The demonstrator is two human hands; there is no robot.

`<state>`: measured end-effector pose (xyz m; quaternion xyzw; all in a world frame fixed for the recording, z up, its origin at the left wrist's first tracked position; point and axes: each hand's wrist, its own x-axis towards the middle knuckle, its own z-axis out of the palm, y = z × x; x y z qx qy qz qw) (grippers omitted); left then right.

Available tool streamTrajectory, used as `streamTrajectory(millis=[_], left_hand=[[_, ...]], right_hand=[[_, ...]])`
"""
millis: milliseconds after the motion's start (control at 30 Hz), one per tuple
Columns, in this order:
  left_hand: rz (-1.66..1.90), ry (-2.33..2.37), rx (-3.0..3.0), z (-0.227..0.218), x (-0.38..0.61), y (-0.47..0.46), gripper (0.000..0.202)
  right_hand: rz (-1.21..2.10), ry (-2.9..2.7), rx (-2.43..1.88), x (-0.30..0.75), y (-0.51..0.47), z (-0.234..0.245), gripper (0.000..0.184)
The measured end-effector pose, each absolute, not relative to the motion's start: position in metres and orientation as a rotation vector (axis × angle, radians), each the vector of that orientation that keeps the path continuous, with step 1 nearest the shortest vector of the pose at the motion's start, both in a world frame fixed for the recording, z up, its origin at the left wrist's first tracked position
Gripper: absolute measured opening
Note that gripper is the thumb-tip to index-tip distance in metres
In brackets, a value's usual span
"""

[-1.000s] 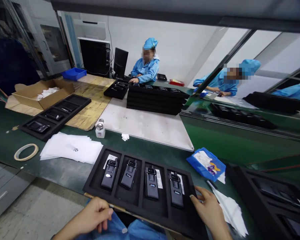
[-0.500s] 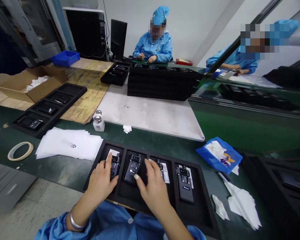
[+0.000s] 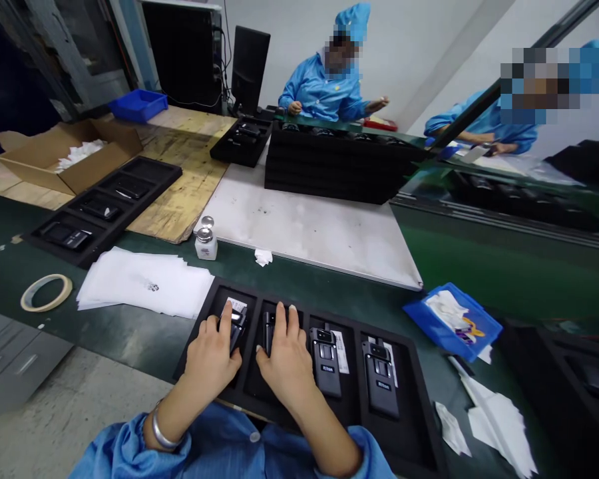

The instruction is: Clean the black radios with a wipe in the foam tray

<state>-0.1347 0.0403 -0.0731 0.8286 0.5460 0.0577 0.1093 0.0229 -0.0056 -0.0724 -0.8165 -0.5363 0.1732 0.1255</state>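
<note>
In front of me lies a black foam tray [image 3: 426, 426] with a row of compartments. My left hand [image 3: 210, 354] is over the leftmost one, its index finger by a white label and its thumb at the other side of a black handheld device [image 3: 237, 327], which it grips. Beside it, my right hand [image 3: 288, 356] covers most of a second handheld device [image 3: 268, 327], thumb on the left edge and two fingers over the top. Two more devices marked "Riton", the nearer one [image 3: 328, 368] and the far right one [image 3: 382, 382], lie face up beside white labels.
White sheets [image 3: 144, 283], a tape roll [image 3: 46, 293] and a pump bottle [image 3: 206, 245] lie to the left and ahead. A blue bin [image 3: 454, 322] and crumpled paper [image 3: 499, 422] are at the right. Stacked black trays [image 3: 339, 163] stand before a co-worker [image 3: 324, 83].
My right hand has moved left over the second device, uncovering the third. My left hand stays at the first. The co-worker opposite has spread their hands apart.
</note>
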Motion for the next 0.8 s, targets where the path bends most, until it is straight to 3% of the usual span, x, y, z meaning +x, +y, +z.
streamTrajectory(millis=[200,367,567,800], left_hand=[[0.872,1.366,2.315,-0.089,-0.154,0.029,0.092],[1.247,1.133,2.31,-0.103,-0.163,0.018,0.09],[1.439,0.905,2.39,-0.107,-0.168,0.011,0.095],[1.375,0.877,2.418,-0.105,-0.169,0.009,0.097]], right_hand=[[0.476,-1.491,-2.341,0.027,0.0,-0.072,0.096],[0.479,-1.422,-1.934,0.034,-0.025,-0.081,0.1],[0.379,-1.319,-1.484,0.03,-0.078,-0.12,0.092],[0.237,-1.335,-1.431,0.021,-0.092,-0.125,0.088]])
